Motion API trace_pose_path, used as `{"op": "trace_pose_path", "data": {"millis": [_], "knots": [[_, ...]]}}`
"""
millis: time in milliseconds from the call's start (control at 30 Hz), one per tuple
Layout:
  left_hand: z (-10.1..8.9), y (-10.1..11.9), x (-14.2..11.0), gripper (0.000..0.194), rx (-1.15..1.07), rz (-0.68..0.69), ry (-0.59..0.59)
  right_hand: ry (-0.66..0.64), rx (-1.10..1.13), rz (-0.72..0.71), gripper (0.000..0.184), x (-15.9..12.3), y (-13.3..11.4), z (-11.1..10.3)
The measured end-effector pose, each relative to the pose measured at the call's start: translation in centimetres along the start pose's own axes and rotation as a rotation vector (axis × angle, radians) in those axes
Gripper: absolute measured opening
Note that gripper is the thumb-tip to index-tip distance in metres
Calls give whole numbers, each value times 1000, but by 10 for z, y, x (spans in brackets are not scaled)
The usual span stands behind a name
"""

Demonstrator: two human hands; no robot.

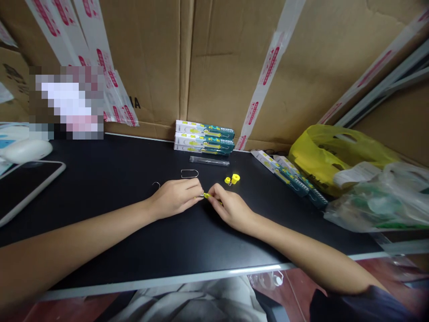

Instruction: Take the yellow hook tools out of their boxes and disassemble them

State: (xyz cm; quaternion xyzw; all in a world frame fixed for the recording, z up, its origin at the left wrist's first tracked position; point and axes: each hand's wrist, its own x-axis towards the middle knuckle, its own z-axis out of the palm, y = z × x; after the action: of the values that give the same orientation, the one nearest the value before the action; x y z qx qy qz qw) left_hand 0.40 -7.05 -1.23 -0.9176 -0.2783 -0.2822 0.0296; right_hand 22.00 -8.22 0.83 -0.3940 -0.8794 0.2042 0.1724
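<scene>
Between my two hands, over the black table, is a slim yellow part (pixel 206 195) with a thin metal bit at its left end. My left hand (pixel 179 195) is closed in a pinch at that metal end. From the other side, my right hand (pixel 231 206) pinches the yellow part; the fingers cover most of it. Just beyond the hands lie a U-shaped metal wire loop (pixel 190 173) and two small yellow caps (pixel 236 178). A clear plastic tube (pixel 209 161) rests farther back. Beside my left wrist, a thin metal hook (pixel 156 184) is partly hidden.
Several printed boxes (pixel 204 137) are stacked against the cardboard wall (pixel 224 67). More boxes (pixel 283 172) lie at the right, by a yellow plastic bag (pixel 311 147) and a clear bag (pixel 385 197). A white-edged tablet (pixel 30 188) and a white mouse (pixel 28 151) are at the left.
</scene>
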Motion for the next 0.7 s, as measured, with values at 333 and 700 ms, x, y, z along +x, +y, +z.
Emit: {"op": "trace_pose_path", "data": {"millis": [333, 700], "knots": [[-1, 1, 1, 18, 67, 64, 36, -126, 672, 90, 27, 2, 4, -4], [-2, 1, 0, 20, 156, 177, 82, -441, 1202, 406, 25, 3, 1, -13]]}}
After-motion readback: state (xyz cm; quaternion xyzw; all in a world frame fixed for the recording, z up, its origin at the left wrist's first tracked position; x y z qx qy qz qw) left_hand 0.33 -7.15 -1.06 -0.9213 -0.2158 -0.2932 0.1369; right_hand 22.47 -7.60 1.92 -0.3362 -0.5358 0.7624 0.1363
